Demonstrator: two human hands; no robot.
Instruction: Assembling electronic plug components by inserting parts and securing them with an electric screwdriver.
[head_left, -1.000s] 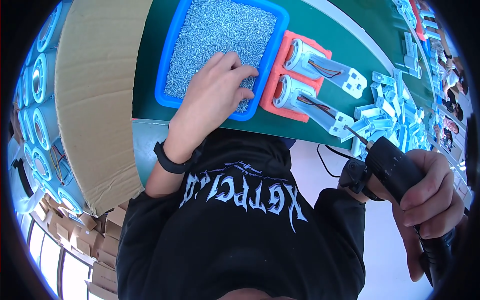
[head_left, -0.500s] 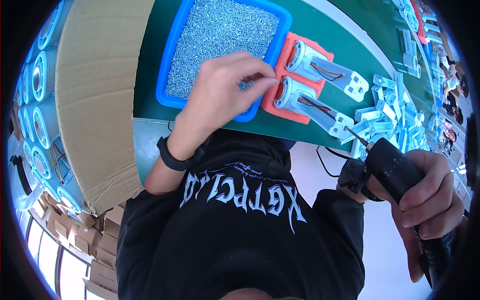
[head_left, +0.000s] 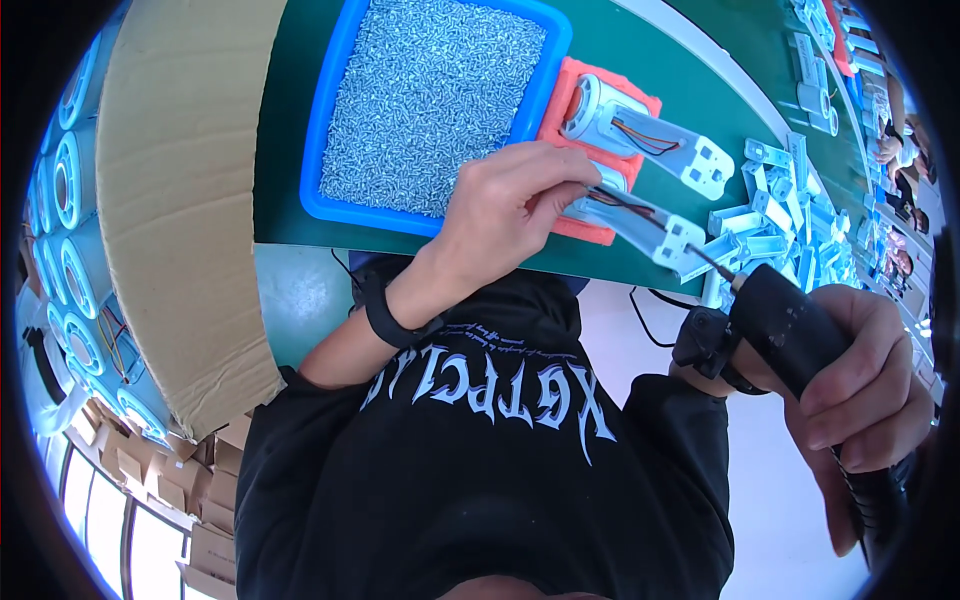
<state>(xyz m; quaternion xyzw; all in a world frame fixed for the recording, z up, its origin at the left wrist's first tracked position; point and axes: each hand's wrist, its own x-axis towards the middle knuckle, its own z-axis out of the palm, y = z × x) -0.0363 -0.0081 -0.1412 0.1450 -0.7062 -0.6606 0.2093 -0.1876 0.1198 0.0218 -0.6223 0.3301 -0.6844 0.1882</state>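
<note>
My left hand (head_left: 505, 210) hovers over the near white plastic part (head_left: 650, 228), thumb and fingertips pinched together at its round end. Whatever is between them is too small or hidden to make out. Wrapped in my right hand (head_left: 870, 385) is a black electric screwdriver (head_left: 785, 320). Its bit points left, with the tip close to the flat end of the near part; contact cannot be told. A second white part (head_left: 665, 150) with red and dark wires lies just beyond. Both rest in a red foam holder (head_left: 585, 232).
A blue bin (head_left: 315, 150) full of small silver screws (head_left: 430, 100) stands left of the holder. Loose white plastic pieces (head_left: 770, 215) are heaped at the right. Cardboard (head_left: 185, 200) stands at the left, with round white housings (head_left: 70, 180) beyond it. Other people are at the far right.
My left hand has moved right, from the edge of the screw bin to over the near white part. The screwdriver in my right hand has barely moved.
</note>
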